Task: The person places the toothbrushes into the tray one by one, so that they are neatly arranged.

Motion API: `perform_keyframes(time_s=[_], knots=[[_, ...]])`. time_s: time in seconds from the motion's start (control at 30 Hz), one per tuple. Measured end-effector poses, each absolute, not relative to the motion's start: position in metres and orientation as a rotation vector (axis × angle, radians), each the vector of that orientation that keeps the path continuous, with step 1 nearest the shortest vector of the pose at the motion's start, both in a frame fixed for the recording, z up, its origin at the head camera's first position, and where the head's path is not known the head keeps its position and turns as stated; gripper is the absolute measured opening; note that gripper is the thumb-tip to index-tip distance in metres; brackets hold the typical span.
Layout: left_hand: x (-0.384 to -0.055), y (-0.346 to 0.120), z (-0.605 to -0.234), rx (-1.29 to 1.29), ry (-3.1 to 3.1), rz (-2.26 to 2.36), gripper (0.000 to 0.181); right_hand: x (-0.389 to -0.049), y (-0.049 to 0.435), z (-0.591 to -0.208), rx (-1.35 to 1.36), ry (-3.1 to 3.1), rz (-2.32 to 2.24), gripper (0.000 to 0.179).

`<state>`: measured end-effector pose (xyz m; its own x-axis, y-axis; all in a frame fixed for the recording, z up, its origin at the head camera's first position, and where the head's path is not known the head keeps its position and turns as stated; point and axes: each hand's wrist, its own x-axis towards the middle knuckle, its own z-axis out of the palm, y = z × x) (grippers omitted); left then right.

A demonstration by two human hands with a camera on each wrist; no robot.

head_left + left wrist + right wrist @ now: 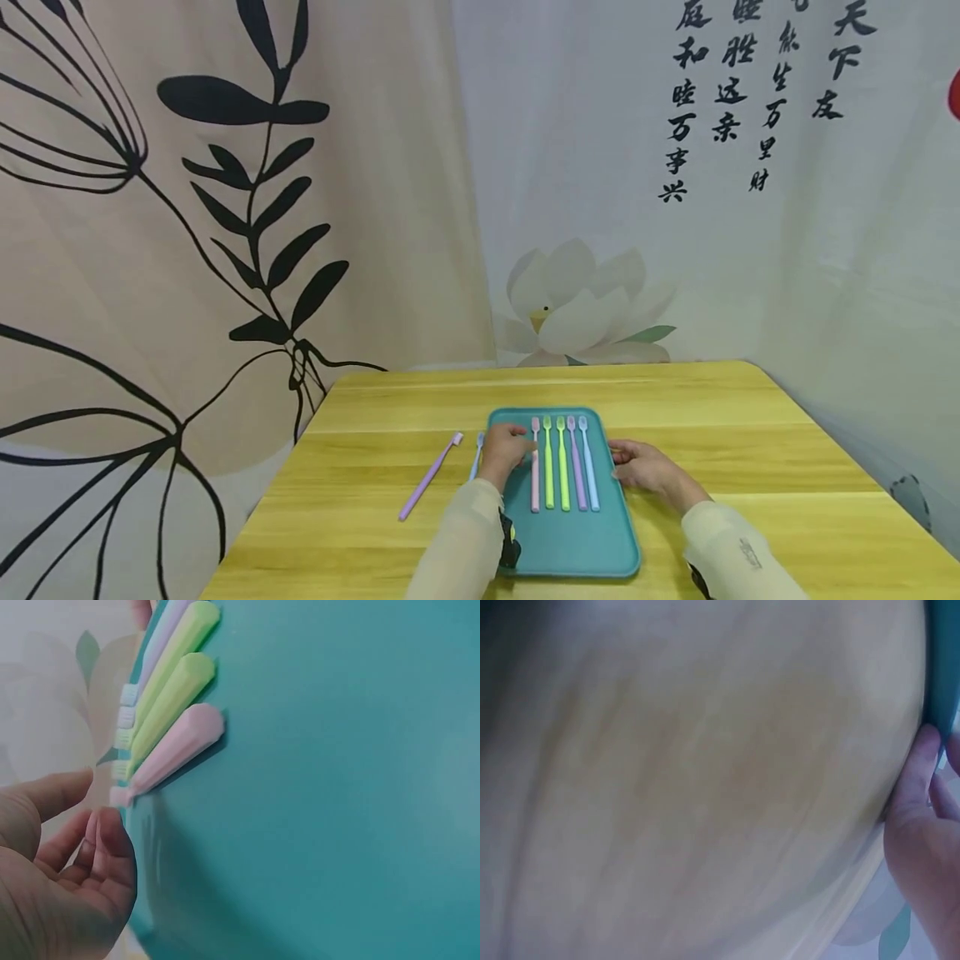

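Observation:
A teal tray (573, 546) lies on the table, with several toothbrushes side by side, heads toward the far end. The leftmost is a pink toothbrush (535, 483); then come two yellow-green toothbrushes (563, 475), a purple toothbrush (577, 467) and a blue toothbrush (589, 475). My left hand (506, 454) is over the tray's left side. In the left wrist view its fingers (112, 832) are loosely bent beside the pink toothbrush's head, with nothing between thumb and forefinger. My right hand (648, 468) holds the tray's right edge, thumb and fingers at the rim.
On the wooden table (337, 533) left of the tray lie a purple toothbrush (431, 479) and a blue toothbrush (477, 457), the latter partly hidden by my left hand. A printed curtain (405, 208) hangs behind the table.

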<state>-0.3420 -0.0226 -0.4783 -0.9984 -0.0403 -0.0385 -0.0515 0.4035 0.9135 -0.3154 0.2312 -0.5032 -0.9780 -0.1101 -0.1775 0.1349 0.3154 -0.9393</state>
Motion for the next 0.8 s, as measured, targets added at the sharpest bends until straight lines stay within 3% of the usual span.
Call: perform_keyframes(time_s=[0.8], knots=[[-0.351,-0.049,-0.441,0.016,2.595,1.821,0.033,-0.314,0.231,-0.502,0.003,2.384,-1.705,0.06]])
